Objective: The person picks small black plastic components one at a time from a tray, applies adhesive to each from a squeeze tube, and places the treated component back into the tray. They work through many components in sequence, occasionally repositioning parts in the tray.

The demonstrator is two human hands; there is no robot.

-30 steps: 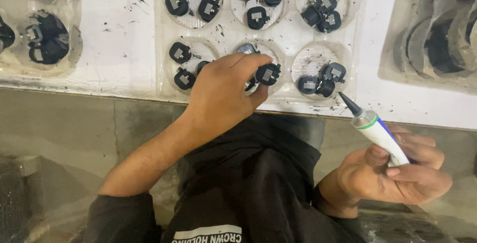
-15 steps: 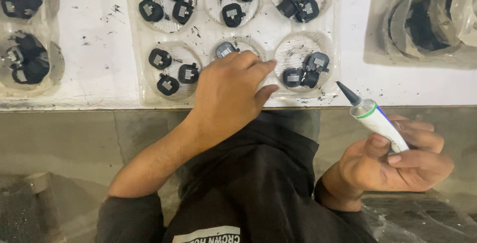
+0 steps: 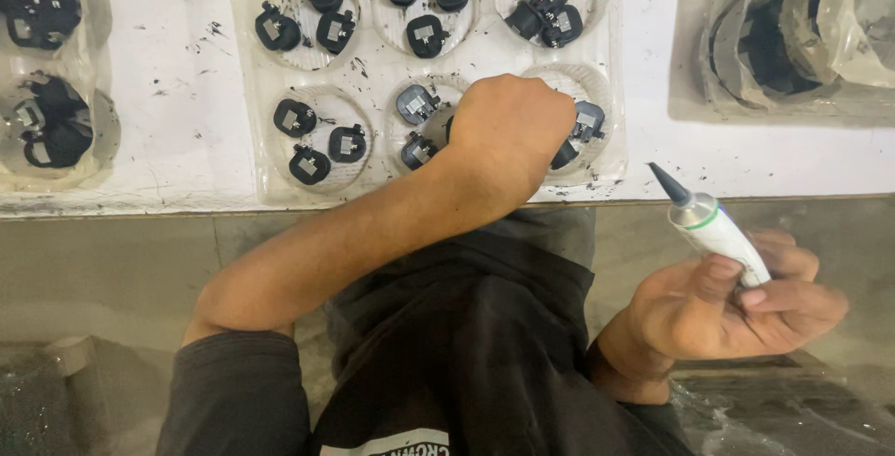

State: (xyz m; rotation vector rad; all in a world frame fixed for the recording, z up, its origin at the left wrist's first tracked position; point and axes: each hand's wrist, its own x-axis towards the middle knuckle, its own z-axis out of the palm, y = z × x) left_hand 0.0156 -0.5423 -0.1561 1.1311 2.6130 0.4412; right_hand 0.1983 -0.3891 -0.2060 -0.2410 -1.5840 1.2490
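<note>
The left hand (image 3: 511,130) is curled over the lower cups of a clear plastic tray (image 3: 365,78) on the white bench (image 3: 168,64), among small black parts (image 3: 322,139) (three to a cup). The right hand (image 3: 736,311) holds a white tube (image 3: 713,229), dark nozzle up, near the bench edge.

Crowded tray, open strip of desk to its left

Black parts (image 3: 308,125) fill every cup of the clear tray (image 3: 611,172); bare white desk (image 3: 177,92) between it and the left tray (image 3: 93,162) leaves room to pass.
</note>
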